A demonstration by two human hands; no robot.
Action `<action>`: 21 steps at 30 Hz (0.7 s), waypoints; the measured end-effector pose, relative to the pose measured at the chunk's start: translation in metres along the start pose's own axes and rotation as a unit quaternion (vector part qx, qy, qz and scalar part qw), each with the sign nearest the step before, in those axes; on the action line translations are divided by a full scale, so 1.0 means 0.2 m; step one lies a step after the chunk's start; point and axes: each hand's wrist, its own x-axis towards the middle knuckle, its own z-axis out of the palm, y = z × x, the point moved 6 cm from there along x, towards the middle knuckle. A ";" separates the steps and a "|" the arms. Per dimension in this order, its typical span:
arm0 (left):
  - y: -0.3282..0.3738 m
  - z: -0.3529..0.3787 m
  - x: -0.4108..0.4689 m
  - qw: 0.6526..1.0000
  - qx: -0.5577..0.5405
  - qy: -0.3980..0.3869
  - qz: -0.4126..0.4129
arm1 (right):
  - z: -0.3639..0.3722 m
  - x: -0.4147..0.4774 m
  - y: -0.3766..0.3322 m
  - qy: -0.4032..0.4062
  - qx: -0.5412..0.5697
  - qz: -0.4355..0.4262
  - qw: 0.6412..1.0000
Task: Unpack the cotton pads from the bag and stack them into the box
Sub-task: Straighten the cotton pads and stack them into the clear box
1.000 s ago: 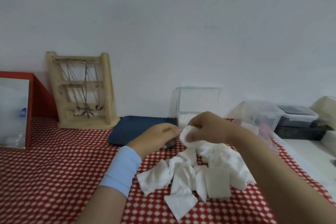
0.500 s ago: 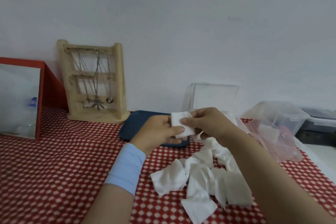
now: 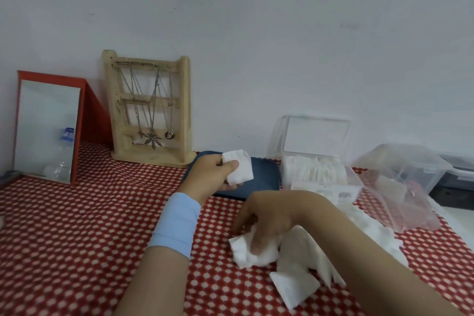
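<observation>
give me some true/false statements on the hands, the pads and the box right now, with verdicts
1. The left hand holds a cotton pad. True.
2. The right hand is inside the clear box. False: it grips loose pads on the tablecloth.
3. The box's lid is up, with pads inside. True.
4. The jewellery stand lies flat. False: it stands upright.
</observation>
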 end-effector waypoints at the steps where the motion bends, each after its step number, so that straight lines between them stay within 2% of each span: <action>1: 0.00 0.00 0.00 1.000 0.002 0.001 0.001 | 0.00 0.00 0.00 0.004 0.003 0.005 1.000; 7: -0.01 0.02 0.02 0.998 0.057 0.007 0.019 | -0.09 -0.03 0.05 0.111 0.129 -0.028 0.985; 11: 0.00 0.03 0.01 0.993 0.116 0.012 0.037 | -0.18 -0.08 0.14 0.215 0.273 -0.029 0.937; 13: -0.01 0.04 0.01 0.997 0.076 0.008 0.028 | -0.22 -0.11 0.22 0.271 0.327 0.004 0.905; 15: -0.03 0.07 0.01 1.000 -0.019 -0.009 0.001 | -0.25 -0.15 0.30 0.321 0.377 0.035 0.868; 17: -0.03 0.10 0.00 0.997 -0.074 -0.015 -0.016 | -0.28 -0.18 0.36 0.355 0.426 0.036 0.832; 19: -0.04 0.13 0.00 0.994 -0.098 -0.031 -0.024 | -0.30 -0.20 0.38 0.363 0.468 0.012 0.806; 21: -0.04 0.16 -0.01 0.990 -0.122 -0.054 -0.036 | -0.29 -0.20 0.37 0.350 0.493 -0.006 0.797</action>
